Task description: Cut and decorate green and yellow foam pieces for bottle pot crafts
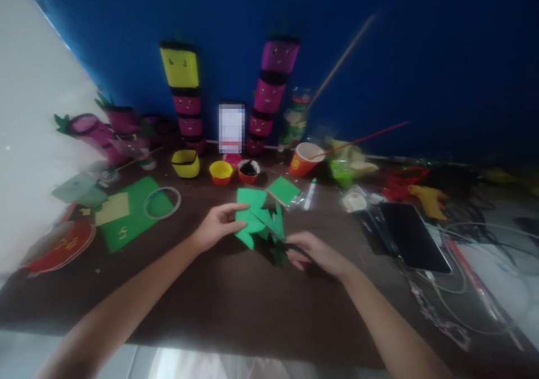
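My left hand (219,224) pinches the left side of a green sheet (249,200), which has a jagged, leaf-like cut edge. Whether it is paper or felt I cannot tell. My right hand (314,251) is closed around the dark handles of a pair of scissors (269,228). Their blades lie across the green sheet, pointing up and left. A narrower green strip with pointed tips hangs at the right of the blades. Just beyond, a small green square (284,191) lies on the dark table (236,306). The picture is somewhat blurred.
Small cups, one a yellow cup (220,171), stand behind the sheet near a red paper cup (304,160) and a white marker (310,193). Tall stacked purple figures (269,95) rise at the back. On the right lie a phone (415,236), cables and a yellow glue gun (427,199).
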The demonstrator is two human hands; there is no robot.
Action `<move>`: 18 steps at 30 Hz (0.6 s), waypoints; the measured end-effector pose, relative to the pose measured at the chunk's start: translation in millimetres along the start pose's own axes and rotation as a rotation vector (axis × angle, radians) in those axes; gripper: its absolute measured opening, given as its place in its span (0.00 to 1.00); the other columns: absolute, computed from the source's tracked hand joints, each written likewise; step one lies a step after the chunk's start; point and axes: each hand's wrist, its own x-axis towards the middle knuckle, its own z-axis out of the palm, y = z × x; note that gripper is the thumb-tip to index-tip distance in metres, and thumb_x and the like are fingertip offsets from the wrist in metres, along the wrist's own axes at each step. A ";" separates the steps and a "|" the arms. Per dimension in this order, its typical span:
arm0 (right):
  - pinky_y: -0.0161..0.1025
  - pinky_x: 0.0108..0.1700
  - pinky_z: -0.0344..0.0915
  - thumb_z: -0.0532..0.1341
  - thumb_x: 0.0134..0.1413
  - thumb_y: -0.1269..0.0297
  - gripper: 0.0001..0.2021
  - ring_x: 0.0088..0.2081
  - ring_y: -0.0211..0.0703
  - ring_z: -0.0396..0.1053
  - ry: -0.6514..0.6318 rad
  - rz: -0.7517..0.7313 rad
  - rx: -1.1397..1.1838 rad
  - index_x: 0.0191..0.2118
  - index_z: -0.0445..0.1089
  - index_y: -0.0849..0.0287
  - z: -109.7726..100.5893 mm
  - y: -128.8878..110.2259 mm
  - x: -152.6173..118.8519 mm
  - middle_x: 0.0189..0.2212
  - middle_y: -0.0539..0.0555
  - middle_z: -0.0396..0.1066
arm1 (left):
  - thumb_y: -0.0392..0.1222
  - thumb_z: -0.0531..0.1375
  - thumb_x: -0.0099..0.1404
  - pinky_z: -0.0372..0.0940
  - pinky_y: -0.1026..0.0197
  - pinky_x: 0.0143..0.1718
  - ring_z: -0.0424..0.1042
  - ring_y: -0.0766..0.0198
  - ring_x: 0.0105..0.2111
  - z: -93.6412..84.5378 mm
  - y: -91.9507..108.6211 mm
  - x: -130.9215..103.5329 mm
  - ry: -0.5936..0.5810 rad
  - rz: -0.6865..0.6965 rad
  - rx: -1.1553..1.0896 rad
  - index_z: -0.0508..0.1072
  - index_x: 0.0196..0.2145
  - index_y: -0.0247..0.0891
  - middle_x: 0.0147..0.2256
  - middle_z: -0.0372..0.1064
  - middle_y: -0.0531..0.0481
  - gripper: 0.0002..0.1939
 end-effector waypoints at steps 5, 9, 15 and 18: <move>0.28 0.16 0.45 0.60 0.46 0.49 0.19 0.15 0.28 0.53 0.045 0.031 0.013 0.22 0.60 0.61 1.1 -4.3 -4.9 0.13 0.45 0.60 | 0.34 0.68 0.46 0.66 0.62 0.37 0.70 0.65 0.35 0.7 -2.2 0.7 0.066 0.039 -0.022 0.71 0.47 0.39 0.36 0.72 0.48 0.28; 0.27 0.15 0.44 0.60 0.45 0.48 0.19 0.15 0.29 0.53 0.015 0.042 0.029 0.23 0.62 0.62 1.2 -6.6 -10.3 0.12 0.46 0.60 | 0.34 0.69 0.44 0.64 0.67 0.33 0.68 0.71 0.29 0.7 -1.2 2.1 0.200 0.078 -0.082 0.72 0.47 0.39 0.30 0.70 0.52 0.29; 0.27 0.15 0.40 0.59 0.46 0.49 0.18 0.13 0.27 0.50 0.001 0.137 0.006 0.23 0.61 0.62 4.4 -7.1 -3.4 0.12 0.46 0.61 | 0.34 0.69 0.44 0.62 0.69 0.28 0.62 0.76 0.23 6.0 6.3 -0.4 0.225 0.057 -0.188 0.73 0.45 0.40 0.27 0.68 0.54 0.27; 0.27 0.14 0.38 0.57 0.47 0.47 0.20 0.12 0.26 0.47 0.113 0.105 0.011 0.24 0.61 0.62 4.7 -6.7 1.4 0.12 0.45 0.61 | 0.35 0.69 0.45 0.60 0.70 0.26 0.61 0.77 0.22 8.7 6.2 -1.9 0.196 0.030 -0.177 0.74 0.43 0.40 0.29 0.69 0.53 0.25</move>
